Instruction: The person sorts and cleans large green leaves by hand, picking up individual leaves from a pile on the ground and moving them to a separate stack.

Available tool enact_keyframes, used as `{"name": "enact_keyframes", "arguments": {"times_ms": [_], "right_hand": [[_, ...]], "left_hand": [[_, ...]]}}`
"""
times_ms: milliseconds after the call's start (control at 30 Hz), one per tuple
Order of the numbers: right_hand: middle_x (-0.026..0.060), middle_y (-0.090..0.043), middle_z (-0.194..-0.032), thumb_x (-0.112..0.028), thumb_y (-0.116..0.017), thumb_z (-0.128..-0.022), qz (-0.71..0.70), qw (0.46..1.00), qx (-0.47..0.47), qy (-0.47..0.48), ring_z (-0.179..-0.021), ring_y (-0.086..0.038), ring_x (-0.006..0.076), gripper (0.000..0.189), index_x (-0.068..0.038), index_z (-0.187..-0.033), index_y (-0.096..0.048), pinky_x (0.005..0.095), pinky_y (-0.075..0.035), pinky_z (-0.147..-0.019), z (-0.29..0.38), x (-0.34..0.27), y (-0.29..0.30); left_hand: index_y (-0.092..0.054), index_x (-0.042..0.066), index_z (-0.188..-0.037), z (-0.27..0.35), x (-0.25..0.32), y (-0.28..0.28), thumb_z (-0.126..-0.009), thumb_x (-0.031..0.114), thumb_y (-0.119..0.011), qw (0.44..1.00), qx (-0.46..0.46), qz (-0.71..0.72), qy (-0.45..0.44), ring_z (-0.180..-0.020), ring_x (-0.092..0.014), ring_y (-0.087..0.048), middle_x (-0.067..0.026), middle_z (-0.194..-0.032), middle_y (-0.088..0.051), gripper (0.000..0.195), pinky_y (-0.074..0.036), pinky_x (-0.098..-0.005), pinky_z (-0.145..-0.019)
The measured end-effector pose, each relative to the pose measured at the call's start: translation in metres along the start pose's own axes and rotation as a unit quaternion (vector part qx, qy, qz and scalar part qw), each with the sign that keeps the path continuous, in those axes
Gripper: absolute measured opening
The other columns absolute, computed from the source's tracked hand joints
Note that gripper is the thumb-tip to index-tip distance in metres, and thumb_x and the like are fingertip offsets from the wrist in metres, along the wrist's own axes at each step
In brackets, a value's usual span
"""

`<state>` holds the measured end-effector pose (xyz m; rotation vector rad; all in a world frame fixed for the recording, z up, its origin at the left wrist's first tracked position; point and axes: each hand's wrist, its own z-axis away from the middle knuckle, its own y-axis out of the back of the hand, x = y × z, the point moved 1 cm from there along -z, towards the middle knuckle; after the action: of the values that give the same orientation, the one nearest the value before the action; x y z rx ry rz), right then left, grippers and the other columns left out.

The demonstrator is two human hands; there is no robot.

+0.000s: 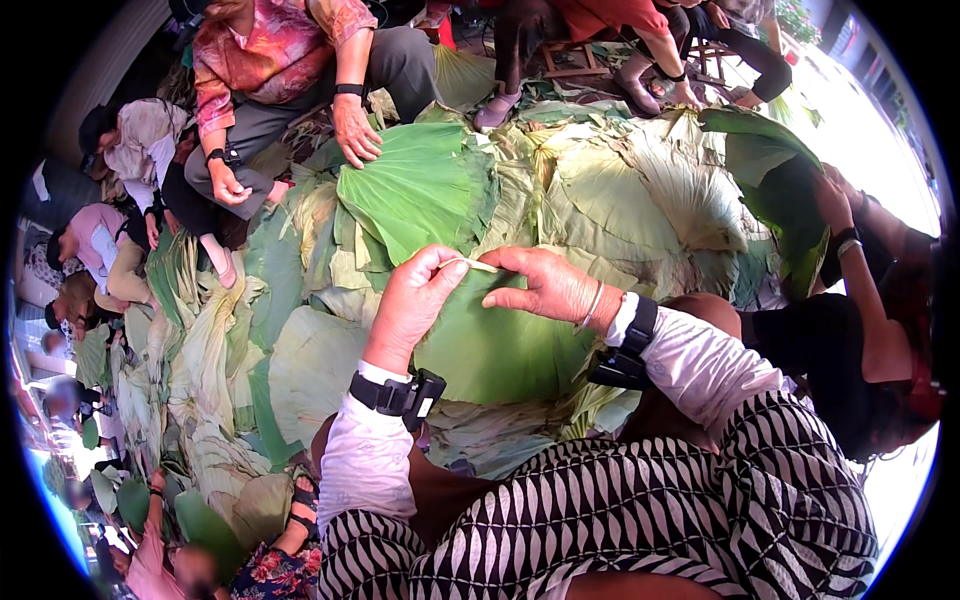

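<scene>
My left hand (417, 300) pinches a thin pale strip (472, 263), perhaps a piece of leaf stalk, between thumb and forefinger. The far end of the strip meets the forefinger of my right hand (555, 289), whose thumb is spread below it. Whether the right fingers grip that end cannot be made out. Beneath both hands, a large green lotus leaf (510, 345) lies on the heap. Just beyond them, a brighter green, fan-shaped lotus leaf (409, 187) rests across other leaves.
A broad layer of dried, yellowish lotus leaves (622, 187) spreads around me. Opposite, a seated person's hand (356, 135) touches the bright leaf. At right, another person's hands (832, 199) hold a dark green leaf (772, 180). More people sit along the left.
</scene>
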<state>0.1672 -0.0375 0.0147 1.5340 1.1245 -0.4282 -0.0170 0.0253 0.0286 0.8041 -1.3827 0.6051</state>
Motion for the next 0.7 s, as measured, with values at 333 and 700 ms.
{"name": "enact_keyframes", "arguments": {"times_ms": [333,700], "right_hand": [[0.0106,-0.055,-0.064,-0.023,-0.054,-0.086,-0.122,0.986,0.099,-0.050,-0.058,-0.051,0.0180,0.021,-0.002,-0.085,-0.057,0.0301,-0.045,-0.058,-0.007,0.006,-0.007],[0.0008,-0.048,-0.063,-0.018,-0.057,-0.085,-0.110,0.987,0.096,-0.061,-0.060,-0.042,0.0073,0.017,-0.001,-0.082,-0.056,0.0248,-0.041,-0.056,-0.007,-0.002,-0.003]], "left_hand": [[-0.056,0.004,-0.087,-0.007,0.000,-0.012,-0.084,0.024,-0.059,0.998,-0.011,0.054,0.019,-0.069,-0.003,-0.041,0.0067,-0.075,-0.048,0.021,-0.035,-0.0177,-0.061],[-0.055,0.002,-0.076,-0.010,-0.005,-0.021,-0.085,0.031,-0.056,0.999,0.026,-0.033,0.010,-0.060,-0.005,-0.034,0.0068,-0.063,-0.040,0.031,-0.033,-0.0213,-0.053]]}}
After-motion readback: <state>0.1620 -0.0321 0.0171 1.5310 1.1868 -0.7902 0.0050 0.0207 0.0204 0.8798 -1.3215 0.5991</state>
